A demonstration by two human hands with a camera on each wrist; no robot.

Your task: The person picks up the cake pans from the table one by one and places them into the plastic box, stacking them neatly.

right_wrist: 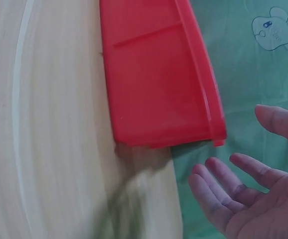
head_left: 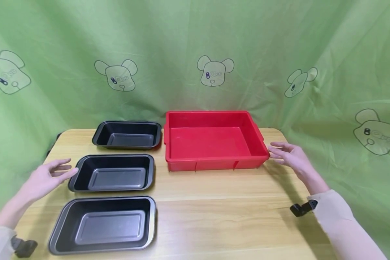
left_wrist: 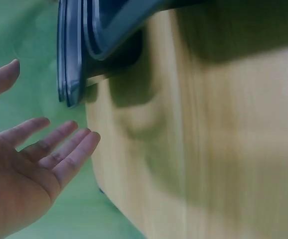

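My left hand (head_left: 47,178) hovers at the left end of the middle dark loaf pan (head_left: 117,178), fingers spread and relaxed. In the left wrist view the palm faces up and holds nothing, apart from the pans' ends (left_wrist: 73,55). A larger loaf pan (head_left: 110,227) lies nearest the front, and a smaller one (head_left: 130,139) stands at the back. Beside the right end of a red plastic tray (head_left: 214,164) is my right hand (head_left: 290,155). The right wrist view shows its fingers loosely extended with a gap to the tray's corner (right_wrist: 156,94).
All the pans and the tray rest on a light wooden table (head_left: 221,209). A green cloth (head_left: 169,43) printed with bear heads hangs behind and at both sides. Black wrist cameras are strapped to each wrist.
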